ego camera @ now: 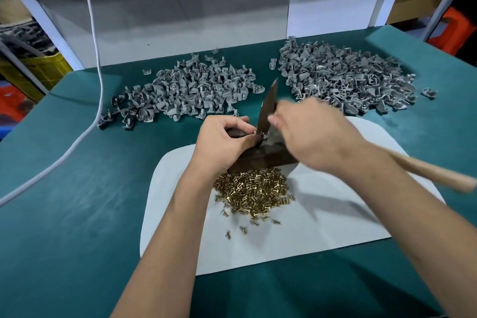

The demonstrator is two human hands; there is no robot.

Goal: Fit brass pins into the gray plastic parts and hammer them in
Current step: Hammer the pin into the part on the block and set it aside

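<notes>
While the left hand (222,141) curls its fingers (238,121) down around a small gray plastic part (260,134), pinching it on top of a dark block (263,156), the right hand (309,134) is wrapped around the wooden handle (433,171) of a hammer, gripping it close to the head. The hammer head (268,108) stands just beyond the left fingertips, its lower end touching or nearly touching the held part; motion blur hides the exact contact. A glint of metal shows at the part, but whether a pin sits in it cannot be told. Directly nearer than the left fingers, against the block's near edge, lies a heap of brass pins (254,192) on a white sheet (322,227), with a few strays scattered toward the person. Beyond the left fingers, a spread pile of gray parts (185,90) rests on the green worktop (77,214); a second, denser pile (348,77) lies beyond the right fingers. A white cable (96,59) trails across the worktop well out from the left fingers.
</notes>
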